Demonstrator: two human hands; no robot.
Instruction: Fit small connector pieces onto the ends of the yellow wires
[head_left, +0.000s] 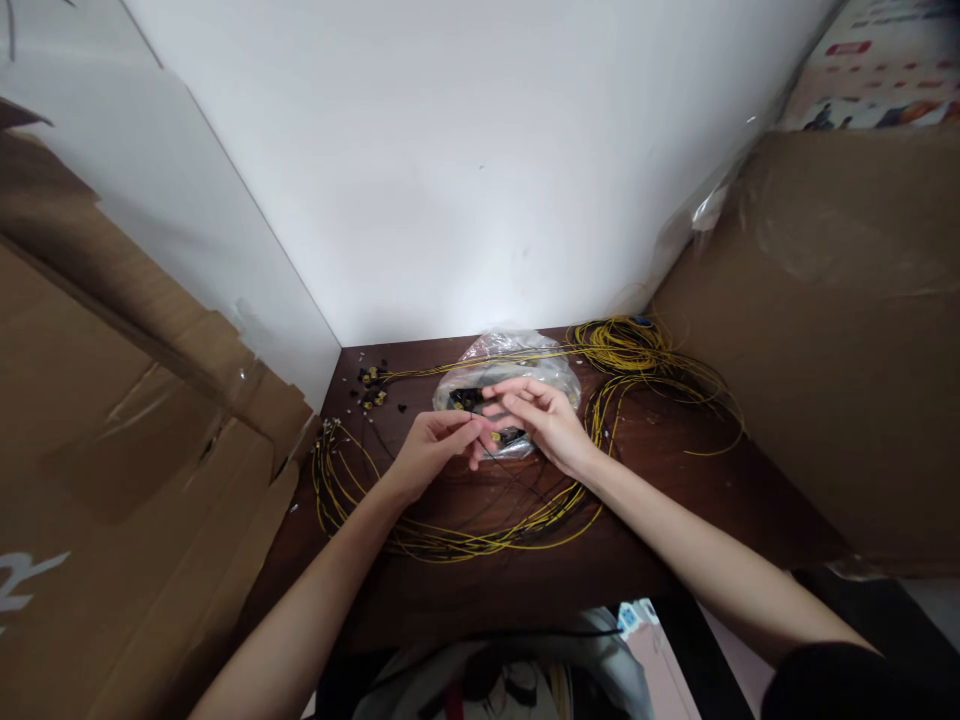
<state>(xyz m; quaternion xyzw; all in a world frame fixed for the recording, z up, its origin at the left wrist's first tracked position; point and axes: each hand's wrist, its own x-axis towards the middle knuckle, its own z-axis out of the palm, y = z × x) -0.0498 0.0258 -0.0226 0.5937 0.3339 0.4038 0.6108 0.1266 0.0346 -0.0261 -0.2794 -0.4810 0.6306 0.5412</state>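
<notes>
Both hands, left hand [433,447] and right hand [541,417], pinch one small connector [484,437] on yellow wire [465,545]; seating it needs steady pressure toward 12 o'clock.

dim, soft light; bright glow on the wall [465,200]; wide-angle bending at edges

1. Both forearms are bare from wrist to elbow, with no watch, bracelet or glove in sight.
2. The left hand [435,450] and right hand [544,420] show no rings.
3. A dark, black-looking sleeve [840,685] covers the right upper arm at the lower right edge.
</notes>
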